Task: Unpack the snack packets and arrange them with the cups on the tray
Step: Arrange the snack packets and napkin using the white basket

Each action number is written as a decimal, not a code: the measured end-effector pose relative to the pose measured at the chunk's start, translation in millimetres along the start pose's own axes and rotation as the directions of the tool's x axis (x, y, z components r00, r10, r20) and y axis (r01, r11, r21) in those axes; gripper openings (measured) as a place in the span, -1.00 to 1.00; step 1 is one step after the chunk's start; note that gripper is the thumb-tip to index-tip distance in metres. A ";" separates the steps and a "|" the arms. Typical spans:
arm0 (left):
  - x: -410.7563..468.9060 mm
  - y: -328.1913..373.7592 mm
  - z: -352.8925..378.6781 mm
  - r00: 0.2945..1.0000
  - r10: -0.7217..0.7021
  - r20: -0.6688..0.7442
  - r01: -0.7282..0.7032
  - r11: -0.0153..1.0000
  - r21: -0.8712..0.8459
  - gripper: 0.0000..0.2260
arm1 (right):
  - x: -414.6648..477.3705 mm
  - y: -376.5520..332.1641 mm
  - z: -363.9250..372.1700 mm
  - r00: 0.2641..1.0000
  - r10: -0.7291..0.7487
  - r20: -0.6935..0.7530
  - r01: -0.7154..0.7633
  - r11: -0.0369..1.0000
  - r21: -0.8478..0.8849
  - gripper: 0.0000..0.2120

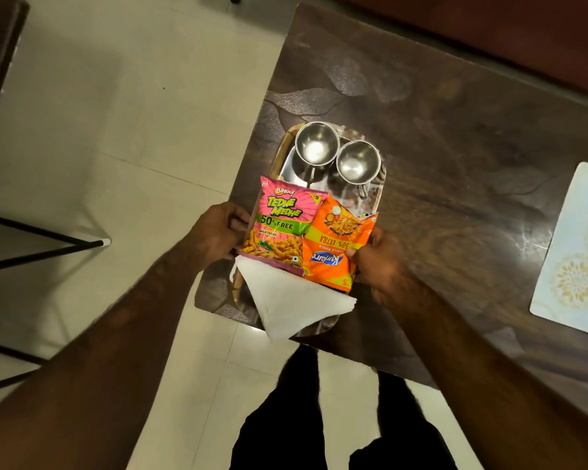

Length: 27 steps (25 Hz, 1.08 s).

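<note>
A steel tray (283, 154) with a wooden rim sits at the near left corner of a dark table (455, 130). Two steel cups stand side by side at its far end, the left cup (316, 144) and the right cup (357, 161). A pink snack packet (279, 222) and an orange snack packet (336, 245) lie side by side in the middle. A folded white napkin (292, 300) covers the near end. My left hand (214, 232) grips the tray's left edge beside the pink packet. My right hand (381, 262) grips the right edge, thumb on the orange packet.
A pale patterned placemat (571, 252) lies at the table's right side. The tray's near end overhangs the table edge above a light tiled floor (116, 130). Black metal legs (48, 245) stand at the left. My dark trousers (319, 418) show below.
</note>
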State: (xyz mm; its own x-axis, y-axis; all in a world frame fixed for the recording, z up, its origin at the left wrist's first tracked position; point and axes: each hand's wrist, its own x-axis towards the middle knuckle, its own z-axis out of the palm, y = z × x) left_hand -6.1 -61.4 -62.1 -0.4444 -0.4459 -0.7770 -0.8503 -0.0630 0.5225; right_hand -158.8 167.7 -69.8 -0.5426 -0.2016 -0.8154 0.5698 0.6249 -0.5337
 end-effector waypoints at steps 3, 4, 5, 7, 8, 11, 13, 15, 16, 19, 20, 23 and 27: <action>1.2 -2.9 9.1 1.000 0.019 -0.008 -0.018 0.998 0.065 -0.82 | 0.0 3.5 -10.2 0.999 -0.003 -0.047 0.001 0.999 -0.041 -0.61; 1.1 -4.7 10.4 0.999 0.029 -0.037 -0.026 0.997 0.074 -0.82 | -1.3 5.4 -14.6 0.998 -0.007 -0.058 0.004 0.999 -0.041 -0.61; 1.1 -6.5 10.2 0.996 0.045 -0.077 -0.037 0.995 0.096 -0.84 | -2.9 8.4 -19.4 0.998 -0.016 -0.064 0.013 0.999 -0.046 -0.59; 1.0 -11.6 5.4 0.987 0.070 -0.143 -0.045 0.985 0.166 -0.85 | -5.6 14.6 -30.3 0.996 -0.033 -0.080 0.028 0.997 -0.072 -0.59; -0.1 -14.4 1.8 0.985 0.067 -0.160 -0.038 0.983 0.180 -0.85 | -7.7 16.0 -36.3 0.996 -0.040 -0.082 0.033 0.996 -0.087 -0.59; -4.7 -24.2 -9.0 0.978 0.005 -0.207 0.033 0.983 0.181 -0.84 | -14.8 18.1 -52.9 0.996 -0.028 -0.088 0.019 0.994 -0.103 -0.62; -5.5 -29.9 -13.6 0.972 -0.032 -0.231 0.077 0.979 0.188 -0.84 | -15.6 21.4 -62.9 0.993 -0.003 -0.115 -0.007 0.996 -0.091 -0.64; -6.5 -33.6 -15.3 0.968 -0.060 -0.242 0.109 0.975 0.194 -0.84 | -12.6 27.9 -70.6 0.989 0.023 -0.146 -0.035 0.996 -0.079 -0.64; -7.0 -34.3 -15.6 0.966 -0.067 -0.250 0.117 0.974 0.193 -0.84 | -11.0 31.1 -73.9 0.986 0.030 -0.163 -0.044 0.995 -0.086 -0.64; -8.1 -35.3 -17.3 0.956 -0.097 -0.278 0.158 0.965 0.209 -0.85 | -7.7 38.3 -83.0 0.977 0.056 -0.206 -0.080 0.991 -0.110 -0.66; -8.5 -34.4 -17.9 0.956 -0.106 -0.273 0.171 0.959 0.226 -0.86 | -7.4 40.0 -86.5 0.974 0.067 -0.217 -0.091 0.990 -0.104 -0.66; -13.5 -26.2 -17.2 0.954 -0.064 -0.294 0.167 0.925 0.342 -0.79 | -7.2 45.1 -95.8 0.966 0.091 -0.240 -0.124 0.984 -0.126 -0.67; -34.4 6.4 15.4 0.842 0.345 -0.415 -0.104 0.859 0.502 -0.79 | -4.4 47.7 -101.8 0.968 0.081 -0.238 -0.126 0.976 -0.179 -0.69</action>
State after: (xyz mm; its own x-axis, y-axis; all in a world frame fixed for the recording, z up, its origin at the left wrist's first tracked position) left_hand -0.6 -32.6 -37.4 -0.5501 -0.7679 -0.3282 -0.8254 0.4403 0.3534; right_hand -192.0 275.2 -68.8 -0.6257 0.0349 -0.7793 0.5137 0.7702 -0.3780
